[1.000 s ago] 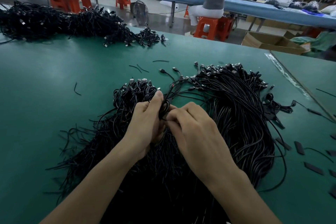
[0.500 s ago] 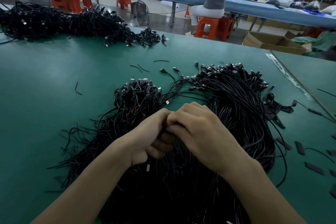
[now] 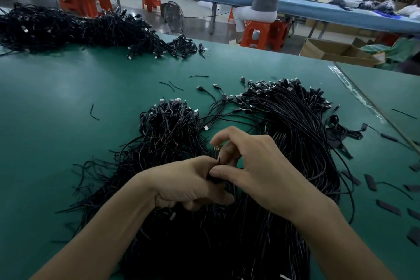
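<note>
Cable [image 3: 219, 161], thin, black and smooth, stands up as a short stub between the two hands, over the middle of the matt green table [image 3: 56, 132]. The left hand [image 3: 188, 185] is curled round it from below. The right hand [image 3: 261, 166] pinches it with the thumb, its forefinger lifted and bent. A small metal plug [image 3: 216, 148] shines at 12 o'clock of the stub. Under the wrists lies a heap [image 3: 295, 143] of glossy long strands, their plugs gathered at 1 o'clock. How the cable runs inside the left fist is hidden. At 3 o'clock lie flat dark strips [image 3: 370, 182], some cut off by the edge. A second heap [image 3: 68, 27] at 10 o'clock is blurred.
</note>
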`<state>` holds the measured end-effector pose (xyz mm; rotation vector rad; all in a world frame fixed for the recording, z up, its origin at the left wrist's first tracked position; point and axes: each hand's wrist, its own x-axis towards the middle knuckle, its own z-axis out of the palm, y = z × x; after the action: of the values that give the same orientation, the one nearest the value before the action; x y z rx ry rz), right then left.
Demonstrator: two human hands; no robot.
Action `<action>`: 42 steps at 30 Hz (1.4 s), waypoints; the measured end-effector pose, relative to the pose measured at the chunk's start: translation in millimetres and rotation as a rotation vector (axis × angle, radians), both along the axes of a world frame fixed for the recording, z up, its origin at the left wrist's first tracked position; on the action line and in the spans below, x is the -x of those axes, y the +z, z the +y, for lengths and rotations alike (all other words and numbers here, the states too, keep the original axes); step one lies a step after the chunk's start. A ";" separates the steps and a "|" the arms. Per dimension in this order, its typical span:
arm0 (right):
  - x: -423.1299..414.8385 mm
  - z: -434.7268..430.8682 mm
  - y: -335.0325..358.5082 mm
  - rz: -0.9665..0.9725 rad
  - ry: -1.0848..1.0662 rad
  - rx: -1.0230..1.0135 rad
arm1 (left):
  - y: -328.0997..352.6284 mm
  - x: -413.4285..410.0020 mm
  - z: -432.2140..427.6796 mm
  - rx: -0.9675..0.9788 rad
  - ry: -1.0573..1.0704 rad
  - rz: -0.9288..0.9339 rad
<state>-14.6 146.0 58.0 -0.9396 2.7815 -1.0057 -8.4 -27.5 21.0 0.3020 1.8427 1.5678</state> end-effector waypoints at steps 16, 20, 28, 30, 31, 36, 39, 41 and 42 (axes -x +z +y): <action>-4.3 -4.8 -0.3 0.051 -0.040 -0.234 | -1.1 1.5 5.8 0.108 0.115 0.071; -2.1 -6.7 -1.1 0.047 -0.076 -0.192 | -2.6 -0.1 6.5 0.101 0.107 0.086; -3.2 -5.8 1.2 0.031 -0.082 -0.262 | 0.2 -0.1 9.5 0.130 0.100 0.178; -2.6 -4.5 0.6 0.043 -0.073 -0.259 | 0.4 0.1 8.6 0.116 0.127 0.127; -2.1 -3.8 -0.3 0.059 -0.073 -0.253 | 0.3 0.1 8.2 0.074 0.143 0.073; -1.5 -3.6 -6.7 0.291 -0.135 -0.263 | -2.9 4.2 6.1 -0.312 0.275 -0.080; -1.3 -4.0 -11.9 0.415 -0.198 -0.167 | -8.8 9.0 6.3 -0.481 0.326 -0.051; -1.3 -4.0 -17.8 0.479 -0.247 -0.078 | -13.9 12.4 7.0 -0.455 0.415 0.034; -1.2 -4.2 -21.0 0.511 -0.271 -0.037 | -14.1 13.1 8.4 -0.380 0.465 0.122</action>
<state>-13.4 141.8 37.0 -0.9438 3.4142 -0.8263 -21.4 -19.1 6.9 0.1432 1.7797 2.2716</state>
